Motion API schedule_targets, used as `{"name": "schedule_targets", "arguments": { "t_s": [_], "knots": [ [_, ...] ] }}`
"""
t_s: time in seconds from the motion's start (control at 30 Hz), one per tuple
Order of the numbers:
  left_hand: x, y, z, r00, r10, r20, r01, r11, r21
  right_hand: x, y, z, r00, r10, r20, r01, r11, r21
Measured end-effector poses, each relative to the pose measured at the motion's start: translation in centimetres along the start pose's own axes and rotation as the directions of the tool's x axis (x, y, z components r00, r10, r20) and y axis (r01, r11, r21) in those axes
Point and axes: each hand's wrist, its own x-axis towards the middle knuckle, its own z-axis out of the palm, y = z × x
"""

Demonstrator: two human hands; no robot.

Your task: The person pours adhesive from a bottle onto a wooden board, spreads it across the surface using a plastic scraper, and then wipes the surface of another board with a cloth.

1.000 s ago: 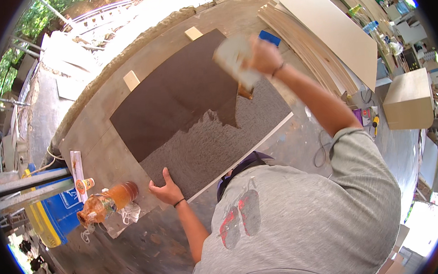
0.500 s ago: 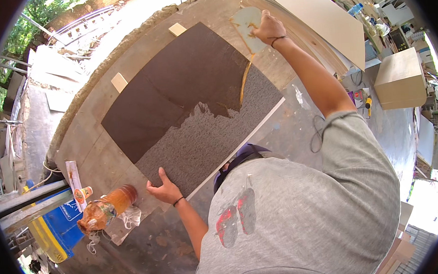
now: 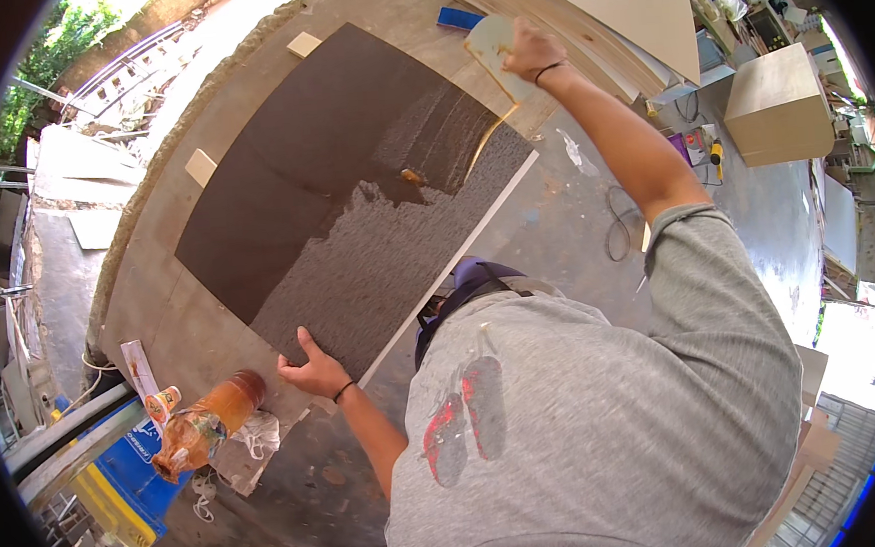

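A rectangular panel (image 3: 397,266) lies in front of me, speckled grey on its near part. A dark brown, glossy coat (image 3: 290,152) with a ragged edge covers its far part. My right hand (image 3: 532,51) is closed around a pale flat spreader (image 3: 489,42) smeared with amber stuff, held at the panel's right far edge. A thin amber line runs from the spreader's lower corner onto the panel, and a small amber blob (image 3: 411,176) lies on the coat. My left hand (image 3: 313,367) rests at the panel's near left corner, thumb raised and fingers apart.
Left of the panel lie a plastic bottle (image 3: 227,407) of amber liquid, a small cup (image 3: 163,403) and a blue-yellow container (image 3: 120,483). Two wood blocks (image 3: 201,168) touch the panel's far edge. Stacked boards (image 3: 632,11) and a wooden box (image 3: 776,107) stand right.
The view has shifted, moving the scene leftward. Streaks and an amber blob now show on the coat's right part, and a blue strip has come into sight behind the spreader.
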Motion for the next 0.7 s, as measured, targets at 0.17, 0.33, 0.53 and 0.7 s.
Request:
{"name": "schedule_targets", "arguments": {
  "t_s": [0.17, 0.33, 0.53, 0.7],
  "knots": [
    [-0.1, -0.4, 0.0, 1.0, 0.013, -0.025, -0.013, 1.0, -0.016, -3.5, -7.8, -4.9, 1.0, -0.004, 0.016, 0.001, 0.982, 0.191],
    [0.2, -0.9, 0.3, 0.999, 0.047, -0.014, -0.048, 0.998, -0.032, -7.6, -12.1, -0.6, 0.983, -0.176, 0.055, 0.114, 0.814, 0.57],
    [0.1, -1.2, 0.4, 0.999, 0.012, -0.031, -0.014, 0.999, -0.048, -8.2, -4.2, 0.9, 0.968, -0.011, 0.252, -0.04, 0.98, 0.197],
    [0.0, -1.2, 0.7, 0.996, 0.054, -0.075, -0.057, 0.998, -0.038, -6.0, -6.4, -4.2, 0.951, -0.304, -0.047, 0.276, 0.774, 0.57]
  ]
}}
